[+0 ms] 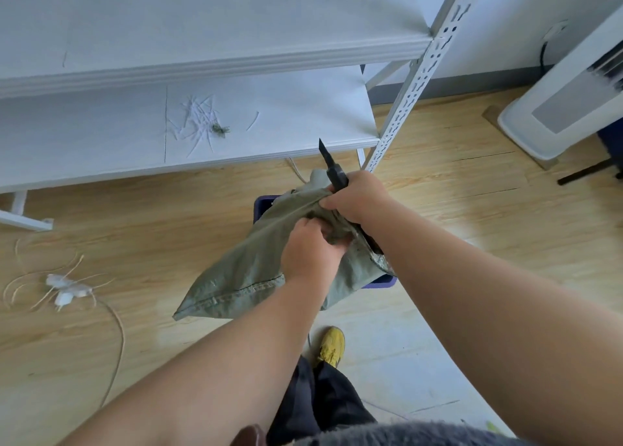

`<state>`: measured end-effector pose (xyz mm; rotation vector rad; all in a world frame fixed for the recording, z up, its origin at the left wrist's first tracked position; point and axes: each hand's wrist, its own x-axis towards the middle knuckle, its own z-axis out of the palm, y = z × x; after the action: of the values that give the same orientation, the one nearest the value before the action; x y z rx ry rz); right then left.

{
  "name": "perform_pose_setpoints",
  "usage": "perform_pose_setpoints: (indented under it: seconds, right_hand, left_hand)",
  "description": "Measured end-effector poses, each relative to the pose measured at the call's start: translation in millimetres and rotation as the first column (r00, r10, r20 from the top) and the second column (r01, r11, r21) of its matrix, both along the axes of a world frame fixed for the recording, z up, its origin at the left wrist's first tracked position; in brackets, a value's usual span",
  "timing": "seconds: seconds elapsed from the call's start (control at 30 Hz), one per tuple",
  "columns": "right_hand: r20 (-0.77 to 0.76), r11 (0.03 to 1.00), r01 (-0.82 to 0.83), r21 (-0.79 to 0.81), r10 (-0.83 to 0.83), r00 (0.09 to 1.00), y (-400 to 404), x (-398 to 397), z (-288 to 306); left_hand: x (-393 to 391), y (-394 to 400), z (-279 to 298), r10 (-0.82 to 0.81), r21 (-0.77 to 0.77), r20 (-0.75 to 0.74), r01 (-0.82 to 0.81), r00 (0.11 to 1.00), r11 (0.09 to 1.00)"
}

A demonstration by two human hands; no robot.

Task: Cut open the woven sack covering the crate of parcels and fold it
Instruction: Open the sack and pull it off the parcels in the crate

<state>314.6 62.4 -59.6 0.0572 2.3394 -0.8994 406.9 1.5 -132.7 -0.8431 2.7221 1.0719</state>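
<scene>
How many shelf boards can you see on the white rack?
2: the upper board fills the top left of the view, and the lower board sits under it, with white scraps lying on it. Others may be out of frame.

The right hand (359, 197) gripped a black knife (333, 167), blade pointing up and away, while its fingers also pinched the bunched top of the green woven sack (242, 270). The left hand (308, 248) clutched the sack's fabric just below. The sack draped over a blue crate (261, 206) on the wooden floor (455, 189). Cut white strips (197, 121) lay on the lower shelf (286, 108) of a white rack. A white plug with cord (67, 288) lay on the floor to the left.
</scene>
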Motion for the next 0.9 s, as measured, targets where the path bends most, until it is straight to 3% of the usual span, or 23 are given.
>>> perform_pose_setpoints:
  seconds: [0.07,0.17,0.3,0.43,0.53,0.63,0.8,0.9]
  right_hand:
    - [-0.004,1.000,-0.023,0.004,0.023,1.000,-2.5,-3.0,4.7]
    - [-0.043,0.998,-0.061,0.018,0.062,0.997,-0.5,-9.0,12.5]
    - [-0.101,0.997,-0.075,-0.011,0.073,0.992,25.6,-18.6,24.0]
    - [-0.111,0.944,-0.191,0.270,0.228,0.967,50.9,-14.7,23.7]
    - [-0.212,0.913,-0.094,0.396,0.191,0.958,66.3,-11.1,16.6]
    - [-0.270,0.923,-0.042,0.383,0.155,0.950,77.2,-15.1,15.7]
    - [-0.425,0.969,0.077,0.236,0.031,0.905,68.0,-22.2,29.9]
    - [-0.458,0.980,0.084,0.182,0.009,0.889,57.6,-28.0,43.9]
  left_hand:
    - [-9.9,-4.1,0.2,0.092,0.010,0.008,-0.092,0.996,0.996]
    - [-15.9,-6.3,2.1,0.043,0.037,-0.031,-0.041,0.999,0.998]
    - [-23.5,-16.5,9.7,0.033,0.257,-0.056,-0.018,0.998,0.966]
    - [-53.1,-41.1,23.5,0.059,0.376,0.058,-0.076,0.997,0.924]
    - [-70.2,-53.5,35.2,0.050,0.408,0.101,-0.088,0.994,0.909]
    - [-79.6,-55.9,44.8,-0.041,0.461,0.138,-0.027,0.990,0.887]
    - [-86.3,-63.5,36.3,0.048,0.434,0.021,-0.052,0.999,0.900]
    - [-70.9,-62.5,27.8,-0.144,0.371,-0.019,0.141,0.989,0.918]
